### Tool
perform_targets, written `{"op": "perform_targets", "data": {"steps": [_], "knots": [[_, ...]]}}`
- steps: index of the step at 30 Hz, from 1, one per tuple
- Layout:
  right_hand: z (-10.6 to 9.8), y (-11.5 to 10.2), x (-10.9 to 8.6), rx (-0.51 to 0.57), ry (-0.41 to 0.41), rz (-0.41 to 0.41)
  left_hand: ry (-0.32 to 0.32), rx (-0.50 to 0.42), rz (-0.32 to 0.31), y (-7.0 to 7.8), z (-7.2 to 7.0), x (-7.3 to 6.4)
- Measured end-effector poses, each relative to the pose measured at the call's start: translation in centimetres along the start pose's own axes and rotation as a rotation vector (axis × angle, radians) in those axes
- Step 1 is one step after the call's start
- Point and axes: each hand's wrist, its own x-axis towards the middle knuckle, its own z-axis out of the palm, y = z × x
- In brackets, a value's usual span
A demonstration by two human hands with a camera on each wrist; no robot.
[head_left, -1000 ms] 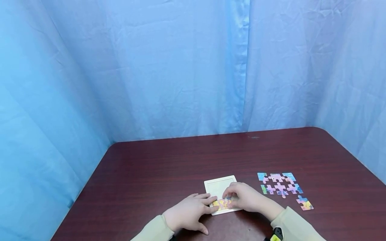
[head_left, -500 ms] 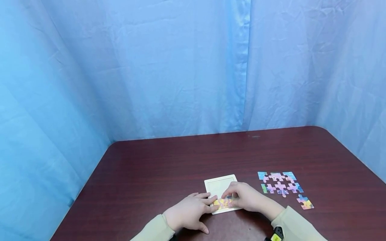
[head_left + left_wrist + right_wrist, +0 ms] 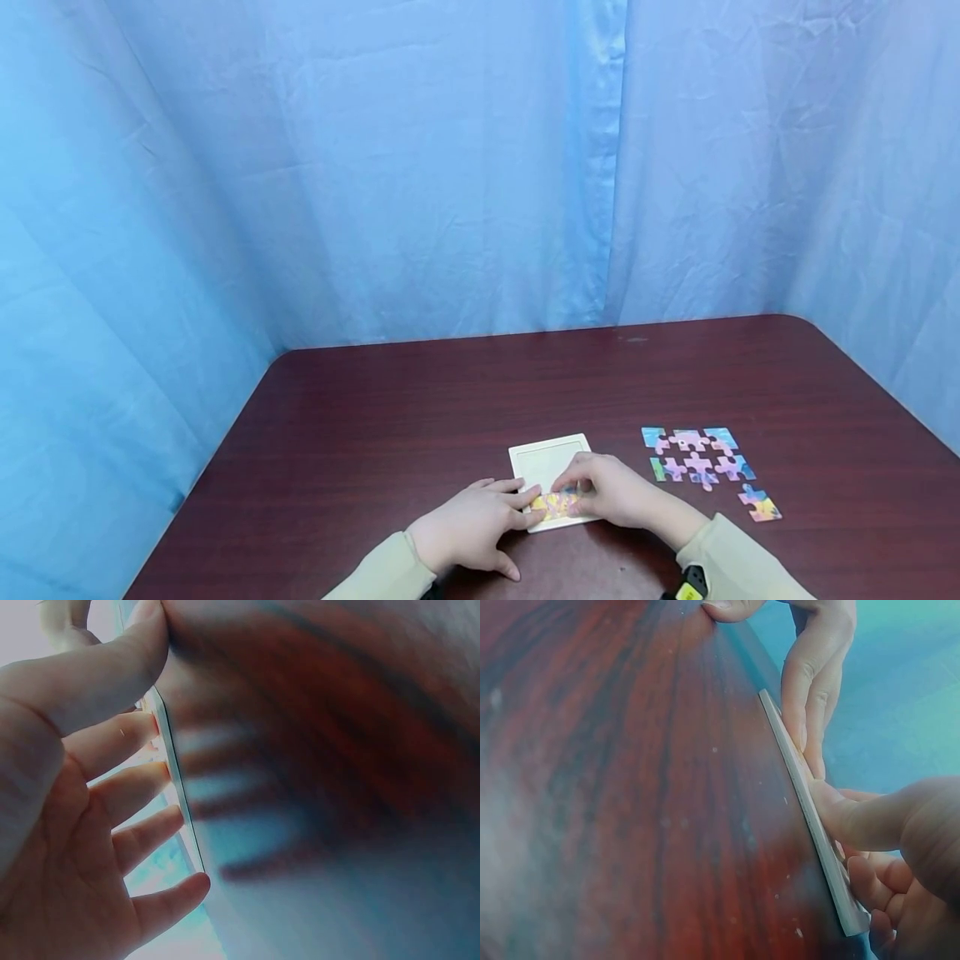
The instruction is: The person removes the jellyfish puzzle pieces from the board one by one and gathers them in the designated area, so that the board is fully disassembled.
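A cream puzzle tray [image 3: 547, 458] lies on the dark red table, with joined yellow and pink jigsaw pieces [image 3: 553, 505] along its near side. My left hand [image 3: 476, 523] is spread flat, its straight fingertips resting on the tray's left edge and the leftmost piece. Over the tray's near right corner, my right hand [image 3: 618, 492] bends thumb and fingers around a jigsaw piece [image 3: 570, 492] with a bit of blue showing; most of it is hidden under the fingers. In the right wrist view, the thumb reaches over the tray's edge [image 3: 810, 810].
To the right of the tray lies a loose group of pink, blue and green jigsaw pieces [image 3: 697, 468]. A single yellow and blue piece [image 3: 761, 505] sits nearer the person. Blue curtains [image 3: 450, 167] hang beyond the table [image 3: 360, 417].
Both hands stay at the tray almost unmoved. The right fingers have shifted very slightly left over the pieces in the near row.
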Motion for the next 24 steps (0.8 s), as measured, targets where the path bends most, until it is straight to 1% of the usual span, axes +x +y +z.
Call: {"op": "perform_targets", "data": {"steps": [8,14,24], "knots": [[-0.09,-0.11,-0.11,-0.042,-0.01,-0.026,0.003,-0.002,0.004,-0.13,0.26,0.03],[0.09,-0.01,-0.04,-0.085,-0.008,-0.019,0.007,-0.016,0.004,-0.16,0.23,-0.01],[-0.02,-0.1,0.2,-0.062,-0.019,-0.031,0.012,-0.011,0.009,-0.19,0.25,-0.04]]}}
